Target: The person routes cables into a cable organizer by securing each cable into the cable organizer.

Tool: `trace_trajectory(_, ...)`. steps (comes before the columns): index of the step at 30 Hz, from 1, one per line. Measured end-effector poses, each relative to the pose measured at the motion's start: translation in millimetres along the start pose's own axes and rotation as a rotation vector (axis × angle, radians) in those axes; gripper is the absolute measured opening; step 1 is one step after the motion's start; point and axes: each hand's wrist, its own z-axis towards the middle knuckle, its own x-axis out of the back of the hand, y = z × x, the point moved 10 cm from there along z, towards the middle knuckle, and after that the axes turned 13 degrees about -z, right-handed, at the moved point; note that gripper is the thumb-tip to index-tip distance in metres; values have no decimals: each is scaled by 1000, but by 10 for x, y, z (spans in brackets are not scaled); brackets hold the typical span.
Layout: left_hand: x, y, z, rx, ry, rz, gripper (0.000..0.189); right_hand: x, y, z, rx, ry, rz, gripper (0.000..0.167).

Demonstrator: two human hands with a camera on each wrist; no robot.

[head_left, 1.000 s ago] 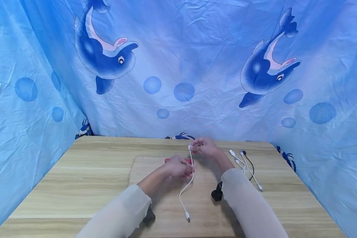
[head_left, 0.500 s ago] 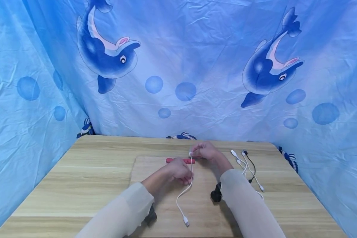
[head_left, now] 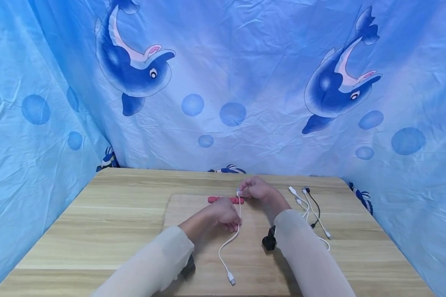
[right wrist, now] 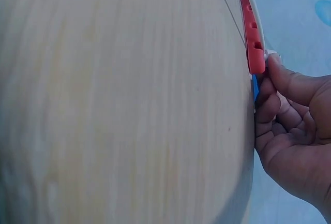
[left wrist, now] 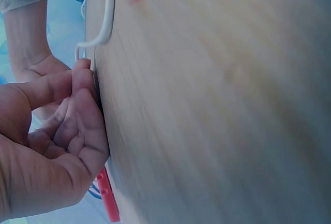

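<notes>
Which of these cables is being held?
The white cable crossing the red strip: left hand and right hand both pinch it. The other cables lie farther right, in neither hand.

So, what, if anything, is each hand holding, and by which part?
The right hand pinches a white cable by its far plug; the left hand, partway along.

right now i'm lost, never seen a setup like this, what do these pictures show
There is no robot: you see a person's bare left hand and right hand. The wide picture comes from a head camera looking forward and down; the two sideways close-ups come from wrist cameras. The right hand pinches a white cable by its far end, and the left hand pinches it farther down. A red notched strip lies on a board on the wooden table, with more cables to the right.
</notes>
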Motion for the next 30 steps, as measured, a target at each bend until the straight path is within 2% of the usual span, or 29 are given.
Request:
trace_trajectory(6, 54, -10, 0, 18, -8, -9, 14, -17, -32, 40, 15, 4, -8, 4)
trace_trajectory(14, 92, -33, 54, 19, -2, -66, 13, 0, -28, 47, -12, 62, -25, 6)
trace_trajectory(17, 75, -14, 41, 10, -13, -49, 14, 4, 10, 58, -23, 50, -20, 7)
trace_trajectory(23, 5, 45, -1, -21, -85, 39, 15, 8, 22, 40, -35, -4, -58, 7)
trace_trajectory(30, 1, 27, 3, -9, -106, 24, 14, 21, 2, 15, -48, -18, -121, 3)
